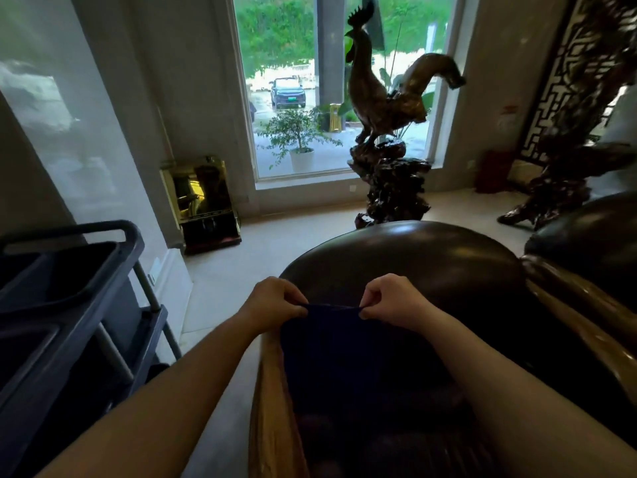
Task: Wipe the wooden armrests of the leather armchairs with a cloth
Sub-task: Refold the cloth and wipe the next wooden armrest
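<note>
Both hands up at lower centre of frame, each pinching a top corner of a dark blue cloth (pixel 344 357). Left hand (pixel 275 301) closed on the left corner, right hand (pixel 389 298) closed on the right corner, top edge pulled taut between them. Cloth hangs flat below the hands, in front of the seat of a dark leather armchair (pixel 413 263).

Armchair fills the lower right; its rounded glossy back sits just beyond the hands. Left wooden armrest (pixel 269 408) runs down the bottom centre, light brown, glossy; the cloth's left edge overlaps it in the view, contact cannot be told. Right wooden armrest (pixel 586 326) runs along the right edge, darker at its upper end. A second leather armchair (pixel 586 232) shows at right edge, just beside the first.

Left side of frame: dark grey cleaning cart (pixel 69 305) with tubs and a tube handle, near the left forearm.

Background: carved wooden rooster sculpture (pixel 386 98) on a gnarled root base, upper centre, before a tall window (pixel 286 81). Through the glass: a potted plant (pixel 300 139) and a parked dark car (pixel 287 93). Gold-coloured box unit (pixel 200 198) stands on the floor against the wall, left of the window. Dark lattice screen (pixel 579 74) at upper right.
</note>
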Available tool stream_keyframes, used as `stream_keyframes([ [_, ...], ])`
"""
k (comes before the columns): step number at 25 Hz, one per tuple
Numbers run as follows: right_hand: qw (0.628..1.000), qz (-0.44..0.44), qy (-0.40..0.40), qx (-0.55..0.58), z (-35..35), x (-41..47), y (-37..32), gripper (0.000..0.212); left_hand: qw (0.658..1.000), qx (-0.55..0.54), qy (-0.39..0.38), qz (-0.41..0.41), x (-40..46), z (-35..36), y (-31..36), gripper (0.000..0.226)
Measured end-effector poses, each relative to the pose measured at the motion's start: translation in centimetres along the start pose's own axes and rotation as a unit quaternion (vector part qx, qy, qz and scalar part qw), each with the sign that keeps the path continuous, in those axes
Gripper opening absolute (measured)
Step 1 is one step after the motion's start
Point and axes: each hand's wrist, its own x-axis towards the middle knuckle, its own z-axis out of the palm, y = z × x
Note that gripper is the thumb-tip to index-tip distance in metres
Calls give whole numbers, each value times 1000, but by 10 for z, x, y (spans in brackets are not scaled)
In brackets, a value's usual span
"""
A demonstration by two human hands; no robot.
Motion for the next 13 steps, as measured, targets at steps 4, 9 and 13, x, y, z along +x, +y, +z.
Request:
stream_keyframes([
  [4,999,24,35,7,-67,-76,31,23,998,2,-26,50,-10,27,90,17],
  [9,996,46,73,-4,-154,-190,100,14,993,12,-40,112,-30,111,213,12],
  [13,995,58,73,-27,-215,-274,163,15,993,-4,-25,119,-48,190,302,14],
])
